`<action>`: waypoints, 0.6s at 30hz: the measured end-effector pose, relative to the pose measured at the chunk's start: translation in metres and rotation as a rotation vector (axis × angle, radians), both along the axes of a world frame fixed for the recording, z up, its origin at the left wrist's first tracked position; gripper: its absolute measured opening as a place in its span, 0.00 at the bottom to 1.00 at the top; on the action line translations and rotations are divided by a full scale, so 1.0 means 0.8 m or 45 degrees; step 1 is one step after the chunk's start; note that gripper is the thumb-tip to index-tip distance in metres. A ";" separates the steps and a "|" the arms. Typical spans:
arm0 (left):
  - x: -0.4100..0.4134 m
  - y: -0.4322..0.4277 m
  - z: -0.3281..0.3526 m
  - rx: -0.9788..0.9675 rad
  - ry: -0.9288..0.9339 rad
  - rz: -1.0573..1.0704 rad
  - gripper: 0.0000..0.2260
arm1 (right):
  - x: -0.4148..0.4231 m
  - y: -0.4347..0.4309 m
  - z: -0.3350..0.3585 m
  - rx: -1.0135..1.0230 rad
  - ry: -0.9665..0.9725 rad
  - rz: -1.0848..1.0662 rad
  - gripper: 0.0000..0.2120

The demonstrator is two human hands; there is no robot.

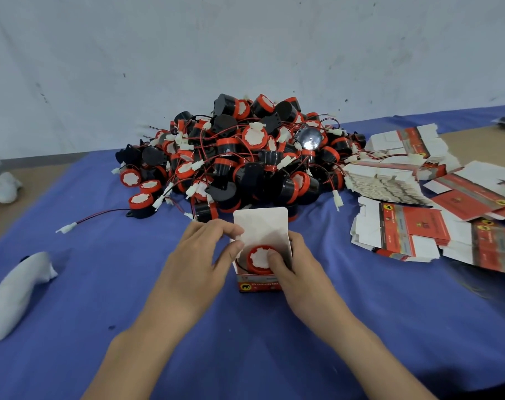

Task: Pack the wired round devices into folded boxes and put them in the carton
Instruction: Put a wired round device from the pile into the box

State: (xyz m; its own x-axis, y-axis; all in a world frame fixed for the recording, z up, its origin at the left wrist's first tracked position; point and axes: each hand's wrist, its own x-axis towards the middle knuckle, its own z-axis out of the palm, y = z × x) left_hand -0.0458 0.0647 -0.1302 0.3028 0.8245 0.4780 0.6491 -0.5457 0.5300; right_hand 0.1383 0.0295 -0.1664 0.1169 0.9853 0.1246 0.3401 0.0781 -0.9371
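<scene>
A small red and white folded box (260, 284) stands open on the blue cloth in front of me, its white lid flap (261, 226) upright. A round device (260, 259) with a red ring and white centre sits in the box's mouth. My left hand (205, 249) pinches the box's left side flap. My right hand (291, 264) wraps the box's right side, its thumb pressing on the device. A big heap of black and red wired devices (239, 154) lies behind the box.
Flat unfolded boxes (413, 203) are stacked and spread at the right. One loose device (140, 202) with a long wire lies left of the heap. A white cloth bundle (17, 293) lies at the near left, another (3, 183) at the far left. A grey wall stands behind the table.
</scene>
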 end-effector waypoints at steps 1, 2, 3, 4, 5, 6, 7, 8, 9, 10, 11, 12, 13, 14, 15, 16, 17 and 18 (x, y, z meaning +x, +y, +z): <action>-0.001 -0.001 -0.001 -0.012 -0.003 -0.006 0.06 | 0.000 0.000 -0.001 0.000 -0.005 -0.003 0.10; -0.002 -0.002 -0.001 -0.017 -0.004 -0.010 0.08 | -0.001 0.001 -0.001 0.001 -0.011 -0.006 0.10; -0.002 -0.002 -0.002 -0.019 -0.003 -0.012 0.09 | -0.001 0.001 -0.001 0.002 -0.014 -0.009 0.10; -0.002 -0.003 -0.002 -0.016 0.002 -0.008 0.09 | -0.001 0.001 -0.002 0.004 -0.013 -0.012 0.10; -0.002 -0.004 -0.003 -0.010 0.013 0.000 0.08 | -0.001 0.002 -0.002 0.005 -0.010 -0.013 0.10; -0.003 -0.004 -0.003 -0.005 0.025 0.011 0.07 | -0.001 0.002 -0.003 0.007 -0.007 -0.012 0.10; -0.004 -0.005 -0.003 -0.006 0.032 0.018 0.07 | -0.002 0.002 -0.003 0.009 -0.007 -0.012 0.09; -0.004 -0.005 -0.004 -0.004 0.036 0.020 0.07 | -0.001 0.002 -0.003 0.011 -0.007 -0.014 0.09; -0.003 -0.004 -0.004 0.008 0.041 0.019 0.08 | -0.002 0.002 -0.003 0.010 -0.005 -0.015 0.09; -0.003 -0.005 -0.004 0.027 0.051 0.014 0.09 | -0.002 0.002 -0.004 0.009 0.002 -0.015 0.10; -0.003 -0.006 -0.003 0.043 0.065 0.005 0.10 | -0.002 0.002 -0.004 0.008 0.010 -0.016 0.10; -0.001 -0.006 -0.003 0.055 0.085 -0.007 0.10 | -0.002 0.002 -0.004 0.010 0.017 -0.018 0.10; 0.000 -0.007 -0.002 0.069 0.110 -0.017 0.11 | -0.002 0.002 -0.004 0.011 0.022 -0.019 0.10; 0.001 -0.008 -0.002 0.088 0.133 -0.024 0.12 | -0.003 0.002 -0.004 0.012 0.027 -0.019 0.10; 0.002 -0.009 -0.003 0.105 0.147 -0.027 0.13 | -0.003 0.001 -0.003 0.015 0.032 -0.019 0.10; 0.003 -0.010 -0.004 0.105 0.150 -0.020 0.14 | -0.003 0.001 -0.003 0.018 0.037 -0.020 0.10; 0.003 -0.010 -0.005 0.091 0.145 -0.005 0.14 | -0.003 0.001 -0.003 0.019 0.041 -0.020 0.10; 0.003 -0.010 -0.005 0.076 0.140 0.009 0.15 | -0.003 0.001 -0.003 0.019 0.042 -0.020 0.10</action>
